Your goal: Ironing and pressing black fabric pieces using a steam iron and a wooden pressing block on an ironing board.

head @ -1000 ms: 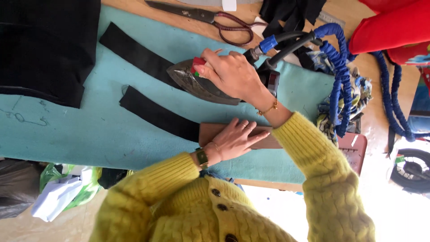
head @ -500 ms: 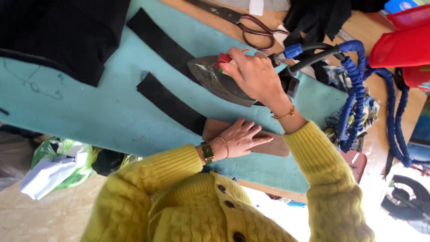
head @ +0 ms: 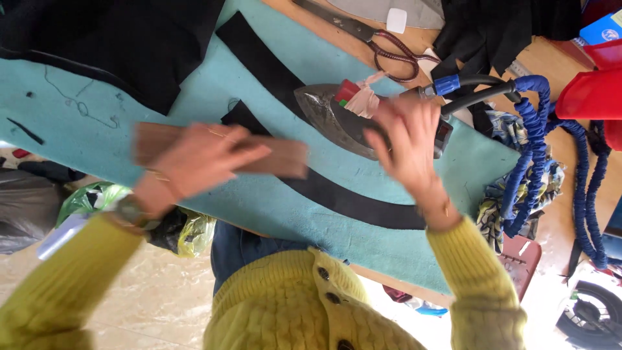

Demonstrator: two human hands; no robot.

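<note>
My left hand (head: pixel 201 159) lies flat on a brown wooden block (head: pixel 285 159) and presses it onto a curved black fabric strip (head: pixel 363 204) on the teal padded board (head: pixel 78 123). My right hand (head: pixel 408 146) is blurred, with its fingers spread over the rear of a dark metal iron (head: pixel 327 110), and it is not clearly gripping the handle. The iron rests on the board between the curved strip and a second black strip (head: pixel 259 58). Both sleeves are yellow knit.
Large black cloth (head: pixel 103 45) covers the board's upper left. Scissors (head: pixel 389 45) lie on the wooden table beyond the iron. A blue-wrapped hose (head: pixel 534 149) loops at the right by a red container (head: pixel 589 91). Plastic bags (head: pixel 97 201) sit on the floor below.
My left hand has slid the wooden block leftward along the black strip. My right hand, earlier closed on the iron's handle, has loosened and spread its fingers. The view has shifted.
</note>
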